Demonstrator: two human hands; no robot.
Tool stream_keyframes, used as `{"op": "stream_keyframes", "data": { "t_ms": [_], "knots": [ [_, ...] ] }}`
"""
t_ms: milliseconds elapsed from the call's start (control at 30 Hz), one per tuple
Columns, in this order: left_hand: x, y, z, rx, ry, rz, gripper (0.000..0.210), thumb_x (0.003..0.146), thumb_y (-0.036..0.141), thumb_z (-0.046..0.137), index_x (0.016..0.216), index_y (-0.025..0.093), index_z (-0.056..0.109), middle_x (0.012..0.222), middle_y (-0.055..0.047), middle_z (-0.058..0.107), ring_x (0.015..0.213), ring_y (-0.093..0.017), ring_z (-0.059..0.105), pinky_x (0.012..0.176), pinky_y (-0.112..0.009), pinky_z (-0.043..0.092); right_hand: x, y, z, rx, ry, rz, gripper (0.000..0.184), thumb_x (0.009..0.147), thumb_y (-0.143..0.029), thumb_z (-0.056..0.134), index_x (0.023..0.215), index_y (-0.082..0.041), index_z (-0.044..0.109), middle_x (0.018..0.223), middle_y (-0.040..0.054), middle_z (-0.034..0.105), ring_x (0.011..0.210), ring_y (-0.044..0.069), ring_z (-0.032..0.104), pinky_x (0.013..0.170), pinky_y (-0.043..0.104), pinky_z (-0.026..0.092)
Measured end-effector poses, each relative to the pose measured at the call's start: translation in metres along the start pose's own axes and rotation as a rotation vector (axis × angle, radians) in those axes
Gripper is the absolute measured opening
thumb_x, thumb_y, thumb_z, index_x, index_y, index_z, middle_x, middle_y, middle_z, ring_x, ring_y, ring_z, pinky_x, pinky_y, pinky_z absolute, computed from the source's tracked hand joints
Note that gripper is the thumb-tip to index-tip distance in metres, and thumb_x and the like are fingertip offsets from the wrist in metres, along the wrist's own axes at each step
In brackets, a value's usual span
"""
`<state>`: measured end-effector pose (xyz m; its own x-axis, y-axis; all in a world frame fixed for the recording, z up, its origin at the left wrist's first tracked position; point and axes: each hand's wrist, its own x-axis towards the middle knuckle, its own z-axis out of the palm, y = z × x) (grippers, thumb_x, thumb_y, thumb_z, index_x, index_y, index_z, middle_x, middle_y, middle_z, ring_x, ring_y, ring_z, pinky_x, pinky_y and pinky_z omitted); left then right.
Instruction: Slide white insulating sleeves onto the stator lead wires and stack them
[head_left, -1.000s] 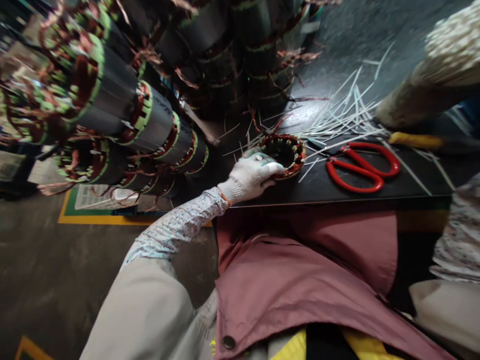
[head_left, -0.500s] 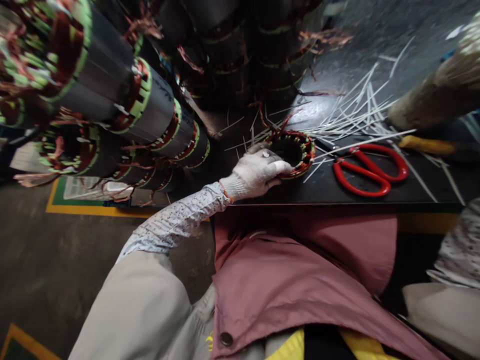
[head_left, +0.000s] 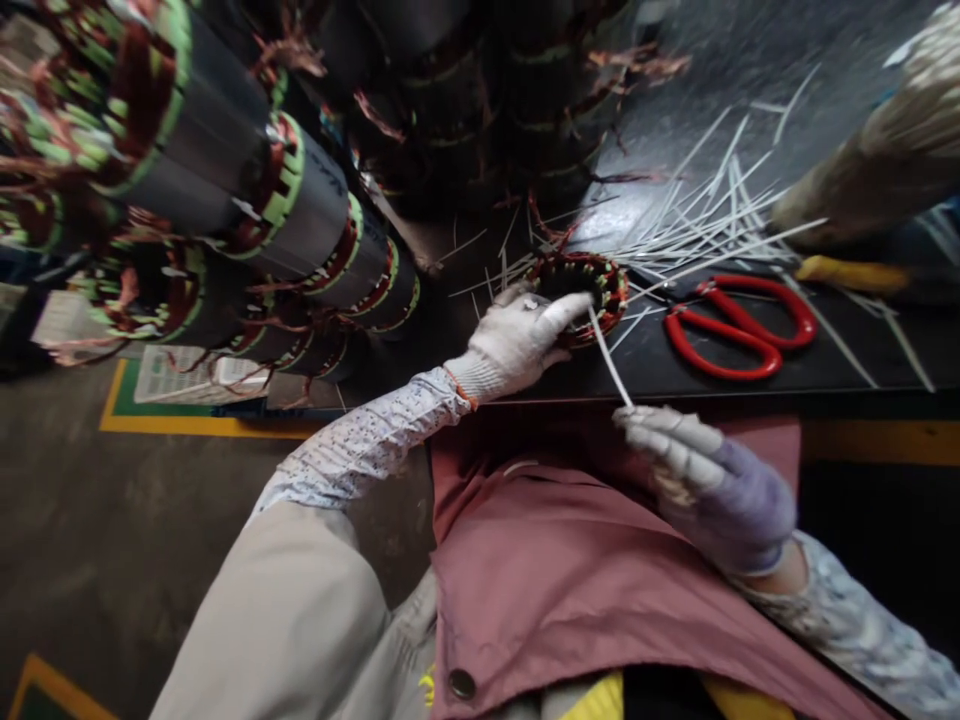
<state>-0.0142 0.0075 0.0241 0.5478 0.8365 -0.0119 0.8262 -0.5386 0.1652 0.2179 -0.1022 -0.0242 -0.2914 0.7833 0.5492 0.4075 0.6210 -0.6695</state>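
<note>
My left hand [head_left: 517, 335], in a white glove, is wrapped round the near left side of a motor stator [head_left: 616, 290] with copper windings and green slot insulation. Its thumb lies over the rim at the bore. A white lacing cord [head_left: 611, 360] runs taut from beside that thumb, at the stator's edge, towards me. My right hand [head_left: 705, 475], in a white and purple glove, pinches the cord's near end in front of the bench edge. Where the cord passes inside the windings is hidden.
Red-handled scissors [head_left: 724, 325] lie right of the stator. Loose white cords [head_left: 720, 215] are heaped behind them. A yellow-handled tool [head_left: 851, 275] and a wrapped roll [head_left: 862, 185] are farther right. Stacked stators [head_left: 300, 215] crowd the left and back, with copper leads sticking out.
My right hand has come in from the right edge and now holds a white cord running to the stator. My left thumb has shifted slightly at the rim.
</note>
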Motion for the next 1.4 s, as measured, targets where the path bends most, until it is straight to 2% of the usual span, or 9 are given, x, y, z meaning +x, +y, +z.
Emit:
{"op": "stream_keyframes", "data": {
  "t_ms": [100,267,667,800,900,1000,1133,1300,1400],
  "knots": [
    [0.004,0.004,0.001,0.034,0.011,-0.008,0.059,0.094,0.028,0.072,0.150,0.022,0.055,0.122,-0.009,0.076,0.114,-0.023,0.069,0.119,-0.042,0.040,-0.012,-0.010,-0.003,-0.071,-0.047,-0.120,0.047,0.091,0.001,0.057,0.128,-0.027,0.068,0.120,0.0072,0.077,0.112,0.018,0.075,0.103,0.031,0.062],
    [0.007,0.006,0.001,0.036,0.006,0.020,0.046,0.095,0.030,0.070,0.141,0.027,0.063,0.122,-0.006,0.077,0.113,-0.024,0.069,0.117,-0.046,0.040,-0.022,-0.006,-0.004,-0.048,-0.025,-0.088,0.061,0.089,0.004,0.058,0.139,-0.031,0.063,0.125,0.0057,0.076,0.114,0.019,0.074,0.100,0.029,0.062],
    [0.006,0.005,0.002,0.015,0.022,0.016,0.045,0.095,0.030,0.070,0.139,0.027,0.064,0.121,-0.006,0.077,0.112,-0.023,0.069,0.117,-0.044,0.041,-0.021,-0.005,0.005,0.014,0.033,-0.027,0.064,0.090,0.002,0.060,0.145,-0.032,0.057,0.126,0.0067,0.075,0.112,0.019,0.075,0.095,0.029,0.065],
    [0.006,0.005,0.002,-0.006,0.023,0.009,0.048,0.094,0.029,0.070,0.142,0.024,0.063,0.119,-0.007,0.077,0.114,-0.024,0.069,0.121,-0.045,0.037,-0.012,0.000,0.015,-0.010,0.050,-0.025,0.058,0.090,0.001,0.061,0.140,-0.028,0.060,0.125,0.0078,0.075,0.113,0.019,0.074,0.096,0.030,0.064],
    [0.004,0.004,0.002,-0.049,0.062,-0.017,0.055,0.093,0.028,0.072,0.146,0.020,0.059,0.118,-0.008,0.077,0.118,-0.024,0.069,0.124,-0.044,0.036,0.003,0.014,0.037,0.064,0.035,-0.052,0.039,0.093,-0.005,0.059,0.124,-0.025,0.070,0.119,0.0083,0.077,0.109,0.017,0.075,0.092,0.028,0.065],
    [0.000,0.004,0.003,-0.112,0.124,-0.035,0.056,0.095,0.032,0.070,0.146,0.017,0.057,0.125,-0.010,0.076,0.123,-0.023,0.068,0.125,-0.044,0.036,0.017,0.027,0.054,0.236,0.013,0.064,0.023,0.093,-0.016,0.062,0.104,-0.029,0.077,0.107,0.0049,0.079,0.102,0.016,0.076,0.090,0.029,0.064],
    [-0.003,0.006,0.008,-0.126,0.166,-0.048,0.050,0.097,0.030,0.066,0.144,0.016,0.057,0.126,-0.009,0.076,0.124,-0.021,0.067,0.127,-0.044,0.035,0.020,0.022,0.048,0.305,0.096,0.249,0.019,0.097,-0.027,0.061,0.107,-0.028,0.077,0.115,0.0082,0.076,0.101,0.017,0.076,0.085,0.028,0.064],
    [-0.001,0.009,0.005,-0.101,0.157,-0.049,0.052,0.095,0.027,0.065,0.145,0.016,0.056,0.129,-0.011,0.075,0.128,-0.023,0.066,0.128,-0.051,0.031,0.030,0.011,0.041,0.850,-0.244,0.745,0.042,0.095,-0.055,0.060,0.106,-0.018,0.078,0.083,0.0086,0.077,0.072,0.018,0.076,0.062,0.026,0.063],
    [0.000,0.010,0.001,-0.099,0.134,-0.054,0.051,0.095,0.027,0.064,0.145,0.016,0.057,0.130,-0.014,0.074,0.128,-0.026,0.066,0.128,-0.056,0.030,0.049,0.017,0.047,0.723,-0.126,0.753,0.038,0.091,-0.055,0.066,0.092,-0.019,0.079,0.076,0.0066,0.077,0.066,0.018,0.073,0.058,0.025,0.061]
  ]
}}
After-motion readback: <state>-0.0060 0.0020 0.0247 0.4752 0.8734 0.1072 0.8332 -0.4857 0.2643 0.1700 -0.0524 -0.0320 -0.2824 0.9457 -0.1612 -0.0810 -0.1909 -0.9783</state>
